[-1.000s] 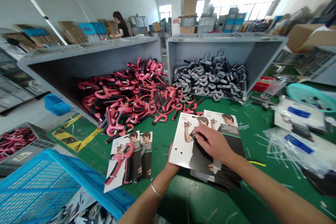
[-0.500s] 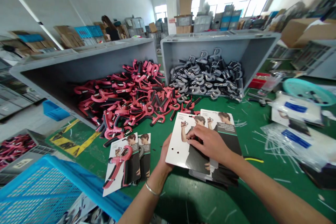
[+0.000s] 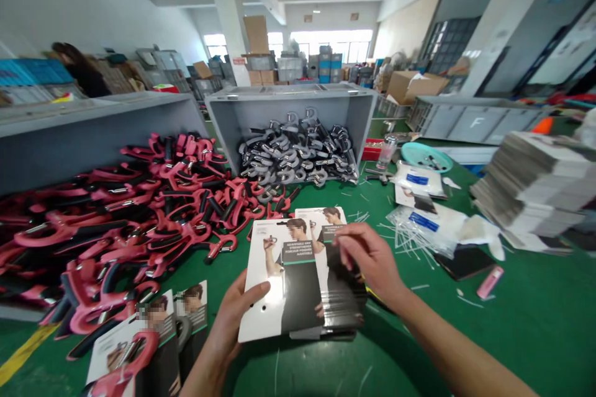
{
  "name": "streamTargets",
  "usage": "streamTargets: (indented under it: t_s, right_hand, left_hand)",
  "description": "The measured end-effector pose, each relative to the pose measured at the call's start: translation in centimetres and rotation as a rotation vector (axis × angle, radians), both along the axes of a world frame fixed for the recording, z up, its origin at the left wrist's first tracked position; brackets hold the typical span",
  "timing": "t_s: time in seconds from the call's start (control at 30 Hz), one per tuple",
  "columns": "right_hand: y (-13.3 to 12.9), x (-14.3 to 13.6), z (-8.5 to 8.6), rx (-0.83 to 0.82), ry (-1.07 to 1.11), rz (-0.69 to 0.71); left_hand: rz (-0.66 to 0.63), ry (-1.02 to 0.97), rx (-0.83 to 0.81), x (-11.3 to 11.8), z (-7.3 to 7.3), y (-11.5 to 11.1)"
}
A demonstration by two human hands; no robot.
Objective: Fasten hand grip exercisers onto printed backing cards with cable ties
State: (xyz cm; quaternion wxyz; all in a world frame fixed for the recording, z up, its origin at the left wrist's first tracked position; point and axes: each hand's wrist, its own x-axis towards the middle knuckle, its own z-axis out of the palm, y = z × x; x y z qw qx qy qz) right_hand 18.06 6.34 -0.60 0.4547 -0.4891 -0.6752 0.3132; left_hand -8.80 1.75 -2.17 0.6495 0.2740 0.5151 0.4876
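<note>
My left hand (image 3: 237, 307) grips the left edge of a printed backing card (image 3: 274, 279), its thumb on top. The card is tilted, with punched holes near its lower left. It overlaps a stack of similar cards (image 3: 342, 298). My right hand (image 3: 370, 257) is over the right side of that stack, fingers loosely bent and apart, with nothing visible in them. At the lower left, a pink hand grip strengthener (image 3: 125, 363) lies on a card. Beside it, a grey hand grip strengthener (image 3: 184, 330) on another card is partly hidden.
Pink grips (image 3: 181, 192) spill from a tipped grey crate (image 3: 153, 115). Another crate (image 3: 358, 130) holds grey grips (image 3: 298, 149). To the right lie white cable ties (image 3: 412, 239), plastic bags (image 3: 431, 223), a turquoise dish (image 3: 431, 152), a pink lighter (image 3: 490, 282) and a card pile (image 3: 531, 180).
My right hand has lifted off the top card and moved to its right. My left hand still holds the card. The view has turned right, bringing the card pile into sight.
</note>
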Motion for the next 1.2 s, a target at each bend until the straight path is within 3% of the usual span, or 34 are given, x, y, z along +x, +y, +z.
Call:
streamTargets:
  t_s: [0.07, 0.2, 0.3, 0.4, 0.57, 0.67, 0.9, 1.07, 1.2]
  right_hand:
    - [0.8, 5.5, -1.9, -0.057, -0.315, -0.236]
    - [3.5, 15.3, -5.5, -0.162, -0.545, -0.371]
    - [5.4, 18.8, -7.1, -0.241, -0.645, -0.415]
    - [7.2, 19.6, -7.7, -0.296, -0.679, -0.377]
    - [10.1, 19.9, -7.2, -0.306, -0.58, -0.311]
    - [10.6, 19.2, -6.4, -0.325, -0.45, -0.265]
    - [8.1, 14.7, -2.2, -0.252, -0.145, -0.131]
    - [8.9, 10.8, 2.0, -0.138, 0.044, -0.137]
    - [9.0, 4.4, 4.7, -0.095, 0.214, -0.025]
  left_hand:
    - [-0.018, 0.026, -0.004, 0.1, 0.4, 0.2]
    - [-0.162, 0.054, 0.017, 1.2, 1.3, 2.1]
    - [-0.284, 0.064, 0.011, 2.1, 1.8, 3.7]
    - [-0.258, 0.043, -0.005, 2.3, 1.8, 3.4]
    - [-0.067, 0.014, -0.003, 1.9, 0.4, -0.4]
    - [-0.022, 0.011, -0.01, 1.6, 0.5, -1.4]
    - [-0.182, 0.105, 0.085, -1.6, 2.6, 1.8]
    - [-0.229, 0.068, 0.173, -2.1, 1.5, 3.8]
    - [-0.292, 0.024, 0.218, -1.6, 0.7, 4.3]
